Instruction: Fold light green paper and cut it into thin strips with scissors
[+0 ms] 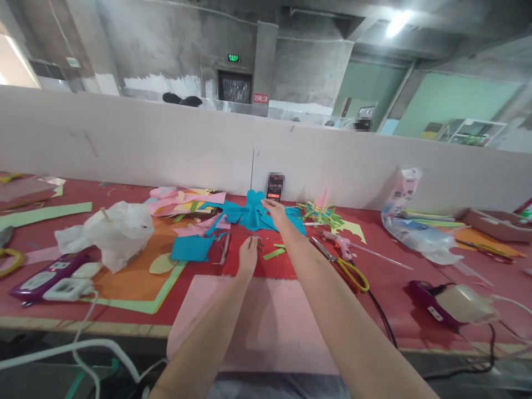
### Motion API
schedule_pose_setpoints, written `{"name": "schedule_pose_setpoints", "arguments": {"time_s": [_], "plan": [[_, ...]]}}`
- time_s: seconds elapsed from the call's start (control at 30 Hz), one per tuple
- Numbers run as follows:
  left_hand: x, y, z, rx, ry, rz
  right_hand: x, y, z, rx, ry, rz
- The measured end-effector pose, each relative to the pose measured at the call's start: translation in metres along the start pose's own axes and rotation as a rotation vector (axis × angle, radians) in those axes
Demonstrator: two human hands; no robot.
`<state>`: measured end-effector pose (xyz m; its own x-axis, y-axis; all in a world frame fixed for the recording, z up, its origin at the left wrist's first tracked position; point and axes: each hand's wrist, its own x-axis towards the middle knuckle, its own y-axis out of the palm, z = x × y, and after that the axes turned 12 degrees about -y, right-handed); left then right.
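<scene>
A blue paper cutout [251, 213] with rounded lobes stands roughly upright in front of me. My left hand [250, 252] is closed at its lower end, the fingertips pinched together; the exact grip is too small to make out. At the cutout's upper right edge, the thumb and finger of my right hand [273, 209] pinch the paper. More blue paper pieces [295, 217] lie behind and beside it. Below my hands is a red board [236, 265] with green paper strips [274, 252] on it. A blue paper sheet [192, 248] lies to the left.
Right of my arm are yellow-handled scissors [351, 274] and a pink glue gun [341, 245]. A phone [274, 187] leans on the white partition [187, 144]. Purple power strips [54, 274] with cables, a crumpled plastic bag [118, 233] and paper scraps [191, 202] lie around.
</scene>
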<state>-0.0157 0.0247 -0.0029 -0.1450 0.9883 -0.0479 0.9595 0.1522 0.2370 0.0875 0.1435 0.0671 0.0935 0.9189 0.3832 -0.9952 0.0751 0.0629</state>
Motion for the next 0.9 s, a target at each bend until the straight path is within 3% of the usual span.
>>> {"name": "schedule_pose_setpoints", "arguments": {"time_s": [0.13, 0.3, 0.9], "plan": [[-0.002, 0.003, 0.004, 0.028, 0.03, 0.019, 0.004, 0.01, -0.019, 0.004, 0.03, -0.05], [-0.002, 0.003, 0.005, 0.079, 0.016, 0.028, 0.003, 0.003, -0.034, -0.009, 0.057, -0.033], [-0.005, 0.003, 0.002, 0.041, -0.01, 0.055, 0.009, 0.0, -0.025, -0.081, 0.065, 0.043]]}}
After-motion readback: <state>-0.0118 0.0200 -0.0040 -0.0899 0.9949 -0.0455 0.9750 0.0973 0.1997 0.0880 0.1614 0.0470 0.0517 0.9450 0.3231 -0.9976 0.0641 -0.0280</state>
